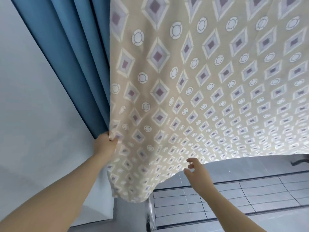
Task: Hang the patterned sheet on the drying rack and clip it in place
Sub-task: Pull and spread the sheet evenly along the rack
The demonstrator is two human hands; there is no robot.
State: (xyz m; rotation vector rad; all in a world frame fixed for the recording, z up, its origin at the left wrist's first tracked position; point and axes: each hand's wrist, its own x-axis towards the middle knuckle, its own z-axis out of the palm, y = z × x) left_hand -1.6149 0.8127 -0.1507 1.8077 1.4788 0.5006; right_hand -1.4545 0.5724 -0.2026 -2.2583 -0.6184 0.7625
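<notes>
From your head camera, the sheet [209, 91] fills most of the view, hanging down from above the frame's top edge; its beige cloth carries diamonds and white rings. Its lower edge curves across the right half, and its left corner droops low between your arms.

Your left hand [104, 144] grips the sheet's left edge, fingers curled round a bunched fold, right beside the blue curtain [66, 52]. Your right hand [194, 169] reaches up at the sheet's lower edge with fingers spread and loosely bent; you cannot tell whether the fingertips touch the cloth, and it holds nothing.

A pale wall [25, 97] stands left of the curtain. Below the sheet you see a grey tiled surface [250, 198] with dark lines.
</notes>
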